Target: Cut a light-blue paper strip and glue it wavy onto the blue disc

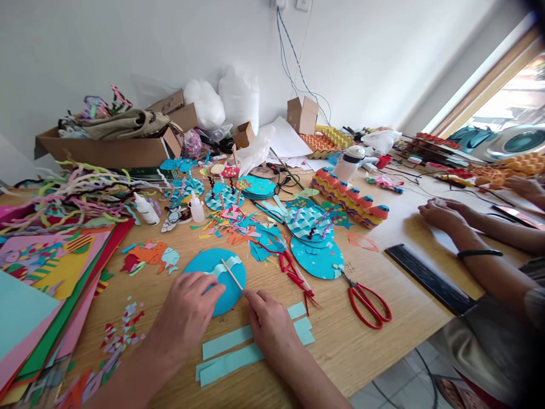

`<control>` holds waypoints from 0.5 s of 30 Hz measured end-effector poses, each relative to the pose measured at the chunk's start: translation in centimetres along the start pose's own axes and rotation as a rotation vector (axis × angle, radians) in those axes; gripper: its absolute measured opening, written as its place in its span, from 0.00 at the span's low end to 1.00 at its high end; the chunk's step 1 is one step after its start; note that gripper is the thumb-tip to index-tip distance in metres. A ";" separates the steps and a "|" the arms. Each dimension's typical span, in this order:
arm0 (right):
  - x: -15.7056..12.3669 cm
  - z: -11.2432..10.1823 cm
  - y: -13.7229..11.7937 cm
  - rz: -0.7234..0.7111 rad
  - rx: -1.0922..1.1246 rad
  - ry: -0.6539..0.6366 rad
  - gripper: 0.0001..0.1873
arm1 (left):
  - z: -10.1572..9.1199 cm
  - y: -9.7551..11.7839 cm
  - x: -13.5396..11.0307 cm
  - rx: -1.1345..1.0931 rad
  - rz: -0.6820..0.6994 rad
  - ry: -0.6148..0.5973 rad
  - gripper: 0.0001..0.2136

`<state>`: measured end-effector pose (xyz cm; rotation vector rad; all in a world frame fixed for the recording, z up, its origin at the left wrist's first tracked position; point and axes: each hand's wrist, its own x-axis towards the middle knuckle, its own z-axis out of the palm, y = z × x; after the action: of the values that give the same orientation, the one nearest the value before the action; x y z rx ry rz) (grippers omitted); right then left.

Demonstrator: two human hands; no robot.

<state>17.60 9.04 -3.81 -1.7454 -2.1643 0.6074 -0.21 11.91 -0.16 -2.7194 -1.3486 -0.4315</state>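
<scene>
A blue round disc (219, 301) lies on the table before me, with a wavy light-blue paper strip (232, 262) across its upper part. My left hand (187, 304) bends over the disc's left side, fingers curled at the strip's left end; their tips are partly hidden. Between the thumb and fingers of my right hand (272, 324) is a thin wooden stick (231, 274), which slants up-left across the disc, its far tip on the strip. Flat light-blue paper strips (230, 369) lie under and beside my right hand.
Red-handled scissors (369, 304) and a black ruler-like bar (430, 278) lie to the right. Glue bottles (197, 208), paper scraps (232, 224) and decorated blue discs (317, 255) stand or lie beyond. Coloured sheets (25, 318) fill the left. Another person's hands (443, 215) rest at the right.
</scene>
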 end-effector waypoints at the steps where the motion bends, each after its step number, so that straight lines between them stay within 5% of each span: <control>1: 0.0 0.0 0.0 -0.001 -0.002 -0.001 0.18 | -0.1 0.4 -0.4 -0.020 0.015 -0.039 0.13; 15: 0.2 -0.1 -0.2 0.016 -0.090 -0.046 0.19 | 3.6 1.6 -1.6 -0.114 -0.151 -0.279 0.19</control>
<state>17.48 9.21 -3.66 -1.8128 -2.2431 0.5677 0.91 10.43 -3.99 -2.8654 -1.6517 -0.1446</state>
